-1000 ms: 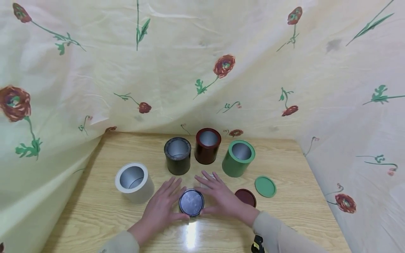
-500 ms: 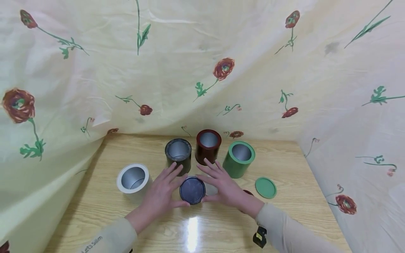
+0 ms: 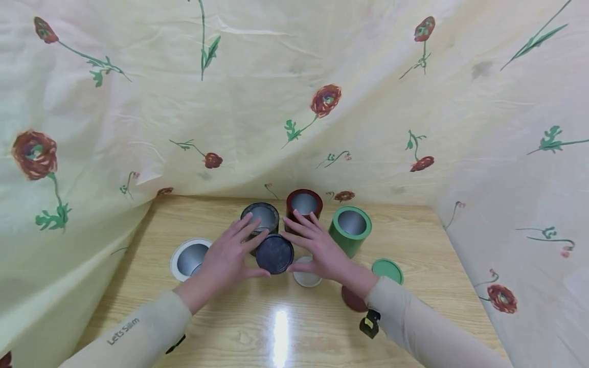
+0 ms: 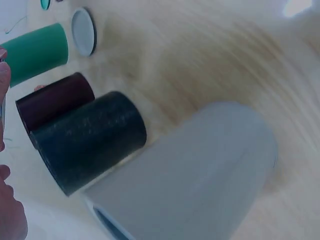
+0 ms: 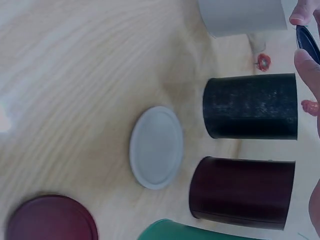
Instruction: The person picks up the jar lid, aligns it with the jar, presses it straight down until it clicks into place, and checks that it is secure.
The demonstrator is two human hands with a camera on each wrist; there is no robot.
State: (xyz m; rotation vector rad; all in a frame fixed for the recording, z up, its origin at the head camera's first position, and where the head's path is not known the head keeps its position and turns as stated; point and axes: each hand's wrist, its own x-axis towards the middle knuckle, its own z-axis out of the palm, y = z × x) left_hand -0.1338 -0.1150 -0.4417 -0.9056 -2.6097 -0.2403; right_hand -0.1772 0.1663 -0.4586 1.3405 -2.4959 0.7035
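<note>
In the head view a round black lid (image 3: 274,254) is held up over the table between both hands. My left hand (image 3: 225,255) grips its left edge with fingertips and thumb; my right hand (image 3: 319,250) grips the opposite edge the same way. Right behind the lid stands an uncovered black canister (image 5: 250,107), which the lid and fingers partly overlap in the head view. The right wrist view catches the lid's edge between a fingertip and a thumb, above table level.
An open white canister (image 4: 195,170) stands by my left forearm. Open dark red (image 5: 242,192) and green (image 3: 344,239) canisters stand right of the black one. White (image 5: 156,147), dark red (image 3: 353,300) and green (image 3: 387,269) lids lie on the wooden table (image 3: 239,327). Flowered cloth (image 3: 257,102) hangs behind.
Both hands have lifted the black lid and carried it away from me to the black canister. The canisters and other lids have stayed put.
</note>
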